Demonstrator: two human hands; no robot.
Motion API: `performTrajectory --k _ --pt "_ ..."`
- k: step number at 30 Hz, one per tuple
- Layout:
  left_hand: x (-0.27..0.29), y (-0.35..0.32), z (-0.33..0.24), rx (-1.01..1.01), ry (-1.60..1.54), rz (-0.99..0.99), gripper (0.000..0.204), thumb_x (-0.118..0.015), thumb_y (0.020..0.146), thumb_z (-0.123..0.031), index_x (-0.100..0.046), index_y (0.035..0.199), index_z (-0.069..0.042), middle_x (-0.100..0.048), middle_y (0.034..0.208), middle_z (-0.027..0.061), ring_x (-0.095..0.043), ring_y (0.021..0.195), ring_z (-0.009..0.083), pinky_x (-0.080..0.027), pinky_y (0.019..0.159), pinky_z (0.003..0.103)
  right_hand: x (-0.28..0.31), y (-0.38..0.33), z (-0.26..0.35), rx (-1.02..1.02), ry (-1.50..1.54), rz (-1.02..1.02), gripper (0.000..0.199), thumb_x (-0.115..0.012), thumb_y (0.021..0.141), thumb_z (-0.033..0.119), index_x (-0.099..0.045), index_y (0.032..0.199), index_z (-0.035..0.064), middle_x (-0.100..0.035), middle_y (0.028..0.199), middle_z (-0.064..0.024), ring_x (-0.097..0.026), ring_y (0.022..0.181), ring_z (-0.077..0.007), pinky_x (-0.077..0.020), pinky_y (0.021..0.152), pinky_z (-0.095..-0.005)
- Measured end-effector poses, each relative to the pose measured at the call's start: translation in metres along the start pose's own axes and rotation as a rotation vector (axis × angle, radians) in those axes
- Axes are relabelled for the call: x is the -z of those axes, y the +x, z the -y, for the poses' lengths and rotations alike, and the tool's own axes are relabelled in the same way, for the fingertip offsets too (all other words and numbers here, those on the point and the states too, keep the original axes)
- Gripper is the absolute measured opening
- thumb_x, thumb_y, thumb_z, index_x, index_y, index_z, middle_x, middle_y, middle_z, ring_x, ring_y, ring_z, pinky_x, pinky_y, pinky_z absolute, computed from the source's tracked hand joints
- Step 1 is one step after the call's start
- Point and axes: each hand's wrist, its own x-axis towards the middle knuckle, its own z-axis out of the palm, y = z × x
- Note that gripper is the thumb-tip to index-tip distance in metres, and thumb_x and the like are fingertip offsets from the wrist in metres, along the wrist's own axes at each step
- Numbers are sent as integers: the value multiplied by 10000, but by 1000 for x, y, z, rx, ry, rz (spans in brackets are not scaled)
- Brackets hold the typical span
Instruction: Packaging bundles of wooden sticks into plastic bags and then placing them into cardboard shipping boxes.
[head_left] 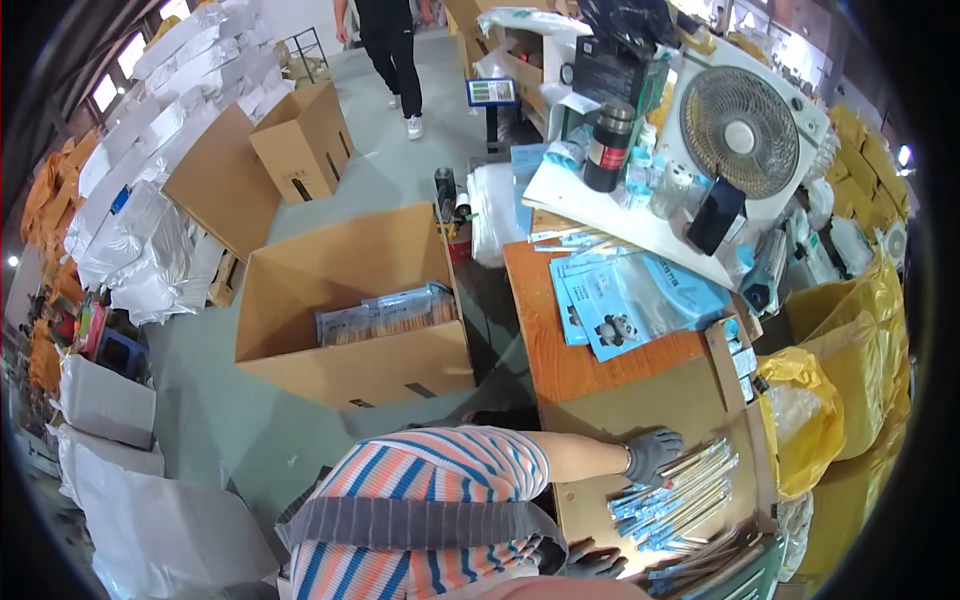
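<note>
My left hand [653,456], in a grey glove, lies on the cardboard-covered table [590,490], its fingers apart at the near ends of the packets of thin wooden sticks [690,492]. These packets are clear plastic with blue printed parts, spread side by side in a slanting pile. Lower down, my right hand [596,561], in a dark glove, is partly cut off by my body, with its visible fingers stretched out. It holds nothing that I can see. More sticks [700,560] lie beyond it, by the table's lower edge.
An open carton [350,370] with stick packets inside stands left of the table. Blue panda-printed bags [640,310] lie at the table's far end, beside a white board bearing a thermos [609,146] and a fan [740,130]. Yellow sacks [805,420] line the right. A person [392,50] walks behind.
</note>
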Motion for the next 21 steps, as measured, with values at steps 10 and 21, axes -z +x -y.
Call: performTrajectory --k 10,21 --pt "62 -77 27 35 -89 -11 641 -675 689 -494 -554 1011 46 -529 1081 239 -491 1056 390 -386 942 445 39 24 50 231 -287 230 478 -577 823 444 -523 1040 22 -538 1049 -213 -502 1009 -395 -417 804 -537" --pt "148 -131 51 -80 -35 463 748 -693 648 -444 -507 1203 22 -423 1324 222 -337 1295 344 -244 1075 457 12 13 31 3 -222 401 455 -487 861 438 -522 1027 16 -458 1203 -243 -438 1103 -411 -357 917 -549"
